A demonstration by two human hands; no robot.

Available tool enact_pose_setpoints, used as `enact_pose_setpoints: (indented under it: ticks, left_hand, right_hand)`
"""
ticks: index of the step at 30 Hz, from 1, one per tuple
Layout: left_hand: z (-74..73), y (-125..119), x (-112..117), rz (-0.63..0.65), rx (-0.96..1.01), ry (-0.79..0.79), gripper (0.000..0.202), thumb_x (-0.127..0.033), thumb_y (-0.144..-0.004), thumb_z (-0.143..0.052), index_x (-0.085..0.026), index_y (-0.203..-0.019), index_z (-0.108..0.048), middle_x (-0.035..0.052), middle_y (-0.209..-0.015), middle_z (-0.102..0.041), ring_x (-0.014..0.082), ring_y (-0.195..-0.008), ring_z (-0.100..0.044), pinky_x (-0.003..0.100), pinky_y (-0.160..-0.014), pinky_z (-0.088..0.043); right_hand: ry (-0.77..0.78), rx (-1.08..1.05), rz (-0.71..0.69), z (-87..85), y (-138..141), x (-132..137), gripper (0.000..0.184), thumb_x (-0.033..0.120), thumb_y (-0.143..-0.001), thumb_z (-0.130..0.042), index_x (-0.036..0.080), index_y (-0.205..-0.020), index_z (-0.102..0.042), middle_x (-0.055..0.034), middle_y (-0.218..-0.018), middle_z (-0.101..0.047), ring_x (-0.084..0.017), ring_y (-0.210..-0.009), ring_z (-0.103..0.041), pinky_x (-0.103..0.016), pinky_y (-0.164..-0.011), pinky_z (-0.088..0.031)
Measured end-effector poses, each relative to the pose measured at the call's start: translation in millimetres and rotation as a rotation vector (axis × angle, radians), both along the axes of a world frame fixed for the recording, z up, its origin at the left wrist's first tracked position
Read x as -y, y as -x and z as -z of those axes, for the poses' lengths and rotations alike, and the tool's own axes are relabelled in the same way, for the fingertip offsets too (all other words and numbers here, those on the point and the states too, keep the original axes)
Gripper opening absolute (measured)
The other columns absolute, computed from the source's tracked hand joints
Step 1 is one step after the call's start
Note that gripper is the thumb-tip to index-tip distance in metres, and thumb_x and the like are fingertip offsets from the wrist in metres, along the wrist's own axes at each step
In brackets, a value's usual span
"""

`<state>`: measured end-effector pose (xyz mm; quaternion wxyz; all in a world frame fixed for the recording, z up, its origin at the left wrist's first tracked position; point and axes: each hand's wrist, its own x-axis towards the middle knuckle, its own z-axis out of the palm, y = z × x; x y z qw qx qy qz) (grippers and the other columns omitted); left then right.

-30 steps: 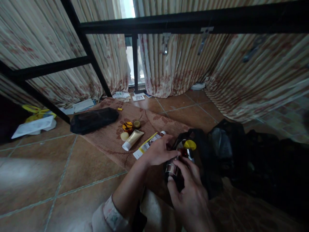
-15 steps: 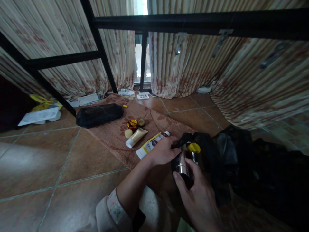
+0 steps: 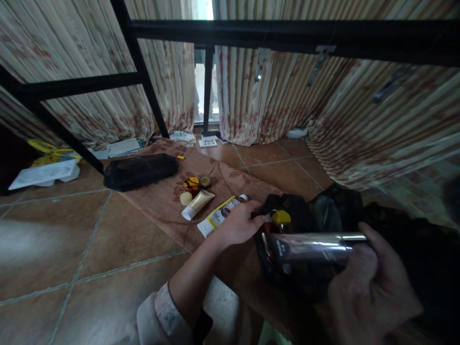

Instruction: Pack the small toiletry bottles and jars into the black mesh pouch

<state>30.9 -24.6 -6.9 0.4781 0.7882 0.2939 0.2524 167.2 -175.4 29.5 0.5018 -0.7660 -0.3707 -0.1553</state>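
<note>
My right hand [image 3: 370,287] grips a shiny metallic tube [image 3: 312,247] by its far end, holding it level above a black pouch [image 3: 287,225]. My left hand [image 3: 237,223] pinches the near rim of that pouch, fingers closed on the fabric. A yellow-capped container [image 3: 281,217] shows inside the pouch. Just left of my left hand, a yellow-and-white tube [image 3: 215,219] lies on the brown patterned mat [image 3: 161,201].
A cream tube [image 3: 197,203], small jars [image 3: 191,183] and a long black pouch [image 3: 140,170] lie on the mat. A larger black bag [image 3: 413,239] sits at right. Black metal bars [image 3: 251,36] and striped curtains [image 3: 287,96] close the back. Papers [image 3: 43,172] lie at left.
My right hand has pulled the metallic tube out of the black pouch and swung it to the right, now level. My left hand stays on the pouch's rim.
</note>
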Motion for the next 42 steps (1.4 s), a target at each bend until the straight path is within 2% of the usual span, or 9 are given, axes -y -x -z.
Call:
enact_pose_setpoints:
  ticks: [5,8,14,22,25,30,33,37,42]
  left_hand:
    - [2.0,-5,2,0.019,0.032,0.023,0.021,-0.024,-0.087,-0.049,-0.015,-0.097,-0.065,0.0038,-0.089,-0.068,0.0167,-0.081,-0.062,0.027,-0.073,-0.048]
    - [2.8,-8,4,0.007,0.057,0.051,0.02,-0.024,-0.087,-0.049,-0.014,-0.096,-0.064,0.0037,-0.087,-0.067,0.0163,-0.078,-0.061,0.027,-0.072,-0.048]
    - [5.4,-10,6,-0.07,0.126,0.103,0.025,-0.021,-0.087,-0.05,-0.014,-0.108,-0.063,0.0062,-0.099,-0.069,0.0182,-0.089,-0.063,0.029,-0.08,-0.049]
    - [8.7,-16,7,-0.122,0.28,0.182,0.027,-0.015,-0.089,-0.045,-0.014,-0.111,-0.061,0.0078,-0.108,-0.069,0.0187,-0.105,-0.063,0.03,-0.092,-0.048]
    - [8.9,-15,5,-0.11,0.284,0.2,0.027,-0.017,-0.089,-0.048,-0.014,-0.112,-0.061,0.0074,-0.106,-0.069,0.0179,-0.099,-0.065,0.029,-0.089,-0.049]
    - [3.7,-9,5,-0.125,0.092,0.148,0.039,-0.038,-0.09,-0.053,-0.014,-0.12,-0.057,0.0042,-0.087,-0.067,0.0158,-0.074,-0.061,0.028,-0.069,-0.049]
    - [1.7,-6,7,-0.104,0.067,0.137,0.046,-0.045,-0.09,-0.053,-0.015,-0.125,-0.054,0.0016,-0.08,-0.063,0.0142,-0.068,-0.058,0.026,-0.064,-0.046]
    - [5.2,-4,6,-0.115,0.047,0.119,0.052,-0.052,-0.091,-0.049,-0.016,-0.129,-0.052,0.0012,-0.079,-0.062,0.0143,-0.068,-0.058,0.026,-0.063,-0.046]
    - [4.5,-3,4,-0.128,0.013,0.093,0.055,-0.055,-0.091,-0.049,-0.016,-0.13,-0.052,0.004,-0.086,-0.065,0.0166,-0.075,-0.061,0.03,-0.07,-0.049]
  right_hand:
    - [0.372,0.079,-0.271,9.2,-17,-20,0.048,0.053,-0.092,-0.047,0.018,-0.118,-0.068,-0.0116,-0.103,-0.074,-0.026,-0.088,-0.071,-0.035,-0.077,-0.055]
    - [0.619,0.014,-0.267,12.1,-15,-34,0.054,0.05,-0.095,-0.037,0.017,-0.133,-0.056,-0.0133,-0.098,-0.074,-0.028,-0.079,-0.071,-0.038,-0.069,-0.054]
    - [0.705,-0.046,-0.268,20.5,5,-44,0.064,0.043,-0.096,-0.036,0.011,-0.15,-0.028,-0.0179,-0.115,-0.068,-0.029,-0.09,-0.071,-0.04,-0.075,-0.054]
    - [0.947,0.069,-0.312,28.2,17,-48,0.038,0.037,-0.097,-0.037,0.023,-0.123,-0.062,-0.0097,-0.103,-0.069,-0.023,-0.086,-0.069,-0.032,-0.069,-0.048]
    - [0.871,0.084,-0.272,30.7,19,-46,0.037,0.039,-0.096,-0.04,0.022,-0.12,-0.063,-0.0089,-0.1,-0.069,-0.022,-0.08,-0.068,-0.031,-0.065,-0.046]
    - [0.384,-0.021,-0.231,31.2,11,-34,0.036,0.038,-0.095,-0.043,0.017,-0.108,-0.069,-0.0097,-0.1,-0.071,-0.022,-0.083,-0.067,-0.031,-0.074,-0.049]
    - [0.211,-0.072,-0.187,24.8,4,-28,0.034,0.037,-0.093,-0.046,0.016,-0.102,-0.071,-0.0093,-0.095,-0.072,-0.021,-0.08,-0.067,-0.031,-0.075,-0.049]
    - [0.197,0.093,-0.067,16.5,-5,-22,0.03,0.037,-0.089,-0.053,0.017,-0.104,-0.07,-0.0102,-0.1,-0.068,-0.022,-0.084,-0.063,-0.035,-0.079,-0.049]
    - [0.477,0.225,-0.014,22.8,-16,-19,0.045,0.039,-0.08,-0.062,0.015,-0.118,-0.064,-0.0154,-0.119,-0.063,-0.035,-0.108,-0.055,-0.05,-0.089,-0.045]
